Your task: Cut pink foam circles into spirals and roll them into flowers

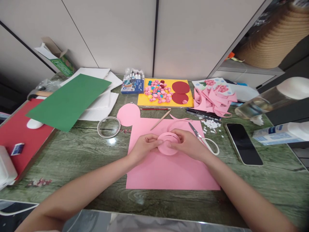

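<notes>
My left hand [143, 146] and my right hand [188, 143] are both closed on a pink paper spiral disc [167, 145], pinching it from either side just above a large pink paper sheet [169, 170] on the green table. A cut strip of the spiral curls up behind the disc. White-handled scissors [202, 138] lie right beside my right hand. A wooden stick [160, 120] rests just behind my hands.
Roll of tape [108, 127] at left, green paper sheet [70, 100] and red board [16, 132] far left. Yellow sheet with several rolled paper flowers [158, 91], pink scraps [212, 100], phone [243, 143], clear bottle [270, 98] at right.
</notes>
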Demonstrator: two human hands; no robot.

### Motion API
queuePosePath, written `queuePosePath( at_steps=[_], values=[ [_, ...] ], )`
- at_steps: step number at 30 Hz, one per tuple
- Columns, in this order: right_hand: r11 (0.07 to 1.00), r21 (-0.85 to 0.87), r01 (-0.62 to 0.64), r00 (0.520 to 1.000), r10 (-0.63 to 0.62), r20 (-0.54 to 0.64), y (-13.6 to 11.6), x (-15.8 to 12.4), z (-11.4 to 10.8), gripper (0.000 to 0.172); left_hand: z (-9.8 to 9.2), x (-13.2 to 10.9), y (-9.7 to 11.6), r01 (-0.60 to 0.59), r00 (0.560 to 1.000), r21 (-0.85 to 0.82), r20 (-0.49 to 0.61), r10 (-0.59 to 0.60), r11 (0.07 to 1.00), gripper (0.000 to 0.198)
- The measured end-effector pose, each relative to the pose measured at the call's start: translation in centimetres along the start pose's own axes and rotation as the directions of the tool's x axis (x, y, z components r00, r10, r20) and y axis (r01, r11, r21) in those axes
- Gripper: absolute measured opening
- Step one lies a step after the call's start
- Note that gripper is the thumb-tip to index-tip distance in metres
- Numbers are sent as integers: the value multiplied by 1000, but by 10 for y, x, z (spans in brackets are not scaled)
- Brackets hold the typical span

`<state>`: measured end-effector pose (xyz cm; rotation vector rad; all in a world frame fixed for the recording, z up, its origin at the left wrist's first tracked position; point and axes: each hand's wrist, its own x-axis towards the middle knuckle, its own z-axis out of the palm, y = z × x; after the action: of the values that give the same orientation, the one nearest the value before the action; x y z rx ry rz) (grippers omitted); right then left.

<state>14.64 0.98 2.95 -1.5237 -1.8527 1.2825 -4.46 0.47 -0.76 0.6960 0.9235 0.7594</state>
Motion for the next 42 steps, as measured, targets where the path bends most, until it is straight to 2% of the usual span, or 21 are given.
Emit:
queuePosePath(
  at_steps=[3, 7, 12, 19, 23, 26, 29, 31, 32, 33, 34, 35, 36, 38, 39, 40, 42],
  values=[
    [999, -51, -5, 1000, 5, -1, 0, -1, -1, 21, 0, -1, 2, -32, 999, 20, -8, 32, 999, 26],
    [1000, -23, 5, 1000, -4, 30, -1, -2, -14, 22, -1, -3, 7, -60, 998, 49, 0, 61, 997, 31],
    [998, -62, 24, 1000, -24, 3, -2, -2, -25, 20, 0, -4, 8, -119, 993, 70, 34, 117, 990, 34],
    [975, -221, 14, 1000, -16, -7, -16, -10, -18, 20, 4, -3, 7, -127, 989, 88, 91, 119, 988, 50],
    [962, -269, 39, 999, -43, -8, -28, -18, -9, 25, 6, -5, 5, -145, 984, 132, 125, 129, 981, 36],
    [959, -278, 55, 998, -58, -5, -33, -23, -4, 26, 5, -5, 2, -156, 986, 168, 80, 144, 973, 20],
    [973, -207, 99, 995, -97, 16, -31, -21, -8, 23, 3, -5, 1, -128, 991, 169, 50, 121, 977, 16],
    [981, -139, 137, 985, -150, -86, -22, -15, -17, 20, 2, -4, 2, -129, 991, 196, 48, 122, 972, 14],
    [975, -161, 151, 961, -183, -208, -16, -11, -22, 22, 2, -5, 3, -144, 989, 236, 53, 136, 961, 13],
    [952, -263, 157, 910, -243, -336, -8, -6, -28, 26, 2, -6, 3, -171, 985, 291, 65, 159, 941, 11],
    [909, -391, 142, 861, -309, -405, 0, -1, -33, 38, 1, -7, 4, -207, 978, 353, 89, 187, 912, 9],
    [858, -497, 125, 843, -357, -403, 8, 4, -38, 46, 1, -9, 4, -251, 968, 418, 125, 219, 873, 8],
    [815, -567, 117, 853, -375, -363, 14, 8, -42, 46, 0, -11, 4, -305, 952, 477, 169, 254, 824, 9],
    [769, -619, 158, 900, -371, -231, 21, 12, -47, 23, -3, -13, 2, -427, 904, 564, 267, 332, 707, 13],
    [774, -609, 174, 922, -345, -175, 21, 12, -47, 15, -4, -14, 1, -497, 868, 585, 323, 377, 641, 15],
    [793, -584, 173, 938, -313, -147, 18, 10, -47, 16, -6, -14, 0, -572, 819, 591, 380, 430, 568, 17],
    [845, -513, 150, 958, -253, -138, 6, 3, -44, 18, -8, -14, -1, -716, 689, 567, 481, 542, 408, 19]
  ],
)
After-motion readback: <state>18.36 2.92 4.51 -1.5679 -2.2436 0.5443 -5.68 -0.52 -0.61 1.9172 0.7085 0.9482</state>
